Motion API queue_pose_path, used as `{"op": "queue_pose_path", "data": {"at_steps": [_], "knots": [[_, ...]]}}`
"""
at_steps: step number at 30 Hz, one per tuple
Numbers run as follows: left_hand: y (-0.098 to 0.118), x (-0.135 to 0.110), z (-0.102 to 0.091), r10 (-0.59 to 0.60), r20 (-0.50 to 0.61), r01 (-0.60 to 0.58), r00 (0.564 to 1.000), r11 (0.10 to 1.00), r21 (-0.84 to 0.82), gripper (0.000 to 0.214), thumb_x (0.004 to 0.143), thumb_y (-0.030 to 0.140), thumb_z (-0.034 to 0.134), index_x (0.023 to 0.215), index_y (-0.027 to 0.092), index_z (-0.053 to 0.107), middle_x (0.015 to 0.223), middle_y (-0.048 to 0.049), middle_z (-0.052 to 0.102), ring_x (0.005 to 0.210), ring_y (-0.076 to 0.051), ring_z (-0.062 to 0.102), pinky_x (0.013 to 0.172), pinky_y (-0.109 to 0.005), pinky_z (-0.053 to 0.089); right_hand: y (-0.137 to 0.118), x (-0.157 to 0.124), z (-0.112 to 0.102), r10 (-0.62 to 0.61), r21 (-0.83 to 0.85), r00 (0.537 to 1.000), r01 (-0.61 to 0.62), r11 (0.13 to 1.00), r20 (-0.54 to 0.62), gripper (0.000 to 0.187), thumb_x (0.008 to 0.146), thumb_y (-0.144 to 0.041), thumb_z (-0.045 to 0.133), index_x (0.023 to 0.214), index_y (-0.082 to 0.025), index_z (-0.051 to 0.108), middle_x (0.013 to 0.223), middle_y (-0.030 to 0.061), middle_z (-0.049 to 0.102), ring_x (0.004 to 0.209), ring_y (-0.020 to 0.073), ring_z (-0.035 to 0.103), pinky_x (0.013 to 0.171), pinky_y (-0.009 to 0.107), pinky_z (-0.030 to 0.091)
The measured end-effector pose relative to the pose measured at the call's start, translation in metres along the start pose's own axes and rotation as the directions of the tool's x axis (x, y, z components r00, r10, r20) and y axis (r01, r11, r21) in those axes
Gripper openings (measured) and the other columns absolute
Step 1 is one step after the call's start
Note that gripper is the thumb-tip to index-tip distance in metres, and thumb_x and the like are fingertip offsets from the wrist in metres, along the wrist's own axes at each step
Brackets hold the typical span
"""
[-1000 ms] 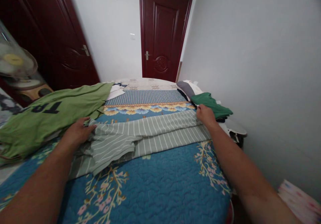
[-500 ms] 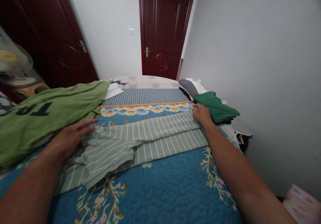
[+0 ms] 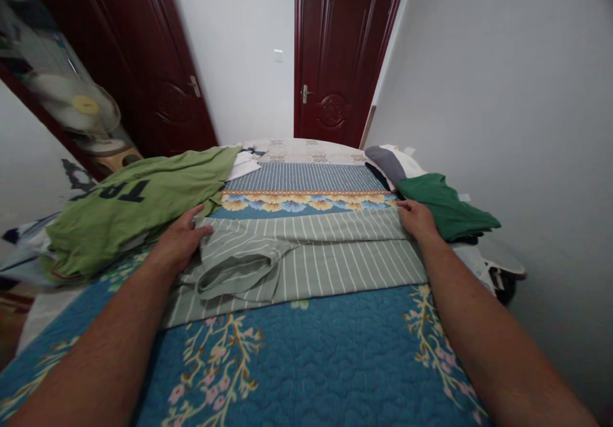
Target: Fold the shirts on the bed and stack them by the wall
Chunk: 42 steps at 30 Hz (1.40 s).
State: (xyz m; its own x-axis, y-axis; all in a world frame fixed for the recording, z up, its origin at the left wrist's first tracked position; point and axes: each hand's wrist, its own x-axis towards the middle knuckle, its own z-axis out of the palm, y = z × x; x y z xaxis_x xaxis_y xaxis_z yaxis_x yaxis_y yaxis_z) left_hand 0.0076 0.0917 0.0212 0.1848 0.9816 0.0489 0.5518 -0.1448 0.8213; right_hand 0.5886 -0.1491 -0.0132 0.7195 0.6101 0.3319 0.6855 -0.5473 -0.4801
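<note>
A grey-green shirt with white stripes lies sideways across the bed, its far side folded over toward me. One short sleeve rests on top at the left, its opening gaping toward me. My left hand holds the far left corner of the fold, thumb over the cloth; the other fingers are partly hidden. At the far right corner, my right hand pinches the shirt's edge between thumb and fingers. Beneath the shirt is a blue quilted bedspread with flower sprays.
A green shirt with black letters lies spread to the left, beside white cloth. On the right, a dark green folded garment sits near a grey and white one. A fan stands at far left; a wall borders the right.
My left hand has gone from stretched fingers to gripping the shirt's corner. The upper layer lies straighter, and the sleeve opening now gapes. The view has shifted left.
</note>
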Motion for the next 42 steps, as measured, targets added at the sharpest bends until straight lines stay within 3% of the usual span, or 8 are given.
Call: {"op": "queue_pose_path", "data": {"at_steps": [5,12,15,18,22,25,34,42], "knots": [[-0.002,0.002,-0.001,0.025,-0.210,-0.014,0.977,0.998,0.056,0.067,0.087,0.027,0.065,0.154,0.019,0.061,0.136,-0.0121,0.073,0.125,-0.030,0.068,0.110,-0.043,0.054,-0.006,-0.006,0.005,-0.050,-0.153,0.996,0.039,0.987,-0.069,0.045,0.098,-0.025,0.047,0.127,-0.014,0.079,0.122,0.0163,0.079,0.107,0.0294,0.071,0.101,0.040,0.052],[0.020,-0.026,-0.009,0.340,-0.192,-0.241,0.921,0.881,0.407,0.047,0.091,0.041,0.062,0.127,0.012,0.073,0.130,-0.0184,0.071,0.123,-0.032,0.065,0.115,-0.043,0.048,-0.033,-0.024,0.000,-0.254,-0.288,0.962,0.216,0.933,-0.100,0.041,0.098,-0.026,0.053,0.126,-0.009,0.076,0.127,0.0244,0.072,0.117,0.0346,0.066,0.104,0.045,0.048],[0.045,-0.059,-0.014,0.393,0.134,-0.415,0.910,0.846,0.335,0.046,0.092,0.057,0.067,0.119,0.020,0.076,0.119,-0.0120,0.075,0.110,-0.030,0.069,0.104,-0.041,0.052,-0.060,-0.043,-0.013,-0.446,-0.167,0.895,0.437,0.884,-0.019,0.033,0.096,-0.025,0.055,0.117,-0.012,0.076,0.122,0.0204,0.074,0.119,0.0331,0.065,0.110,0.045,0.047],[0.066,-0.090,-0.008,0.383,0.502,-0.548,0.775,0.803,0.234,0.057,0.080,0.064,0.082,0.123,0.026,0.075,0.120,-0.0095,0.076,0.110,-0.030,0.069,0.098,-0.040,0.052,-0.099,-0.077,-0.019,-0.633,0.081,0.765,0.628,0.774,0.122,0.022,0.097,-0.031,0.060,0.108,-0.020,0.075,0.113,0.0132,0.076,0.110,0.0286,0.068,0.105,0.042,0.050],[0.072,-0.106,0.011,0.396,0.612,-0.663,0.684,0.688,0.295,0.043,0.076,0.047,0.087,0.112,0.026,0.075,0.113,-0.0112,0.076,0.107,-0.031,0.066,0.094,-0.042,0.050,-0.147,-0.127,-0.005,-0.748,0.199,0.632,0.721,0.664,0.205,0.022,0.096,-0.034,0.068,0.115,-0.024,0.074,0.119,0.0101,0.076,0.115,0.0289,0.065,0.106,0.044,0.049],[0.067,-0.101,0.017,0.397,0.597,-0.673,0.697,0.650,0.353,0.012,0.086,0.028,0.071,0.097,0.025,0.075,0.101,-0.0104,0.075,0.098,-0.029,0.065,0.088,-0.040,0.048,-0.163,-0.144,0.016,-0.717,0.154,0.652,0.704,0.694,0.248,0.017,0.099,-0.028,0.063,0.109,-0.024,0.076,0.112,0.0099,0.077,0.110,0.0273,0.067,0.102,0.041,0.050],[0.053,-0.080,-0.001,0.471,0.560,-0.691,0.681,0.665,0.281,0.019,0.081,0.014,0.056,0.085,0.023,0.072,0.096,-0.0073,0.067,0.093,-0.024,0.062,0.086,-0.035,0.046,-0.165,-0.122,0.039,-0.528,0.144,0.806,0.509,0.849,0.268,0.024,0.105,-0.025,0.050,0.104,-0.022,0.074,0.106,0.0087,0.079,0.101,0.0244,0.070,0.095,0.035,0.050],[0.042,-0.066,-0.001,0.501,0.419,-0.624,0.757,0.745,0.236,0.014,0.078,0.012,0.053,0.084,0.023,0.059,0.090,-0.0043,0.065,0.087,-0.022,0.058,0.084,-0.034,0.043,-0.180,-0.159,0.026,-0.774,0.052,0.614,0.777,0.627,0.153,0.022,0.104,-0.023,0.053,0.107,-0.022,0.075,0.106,0.0121,0.072,0.106,0.0275,0.062,0.099,0.040,0.048]]}}
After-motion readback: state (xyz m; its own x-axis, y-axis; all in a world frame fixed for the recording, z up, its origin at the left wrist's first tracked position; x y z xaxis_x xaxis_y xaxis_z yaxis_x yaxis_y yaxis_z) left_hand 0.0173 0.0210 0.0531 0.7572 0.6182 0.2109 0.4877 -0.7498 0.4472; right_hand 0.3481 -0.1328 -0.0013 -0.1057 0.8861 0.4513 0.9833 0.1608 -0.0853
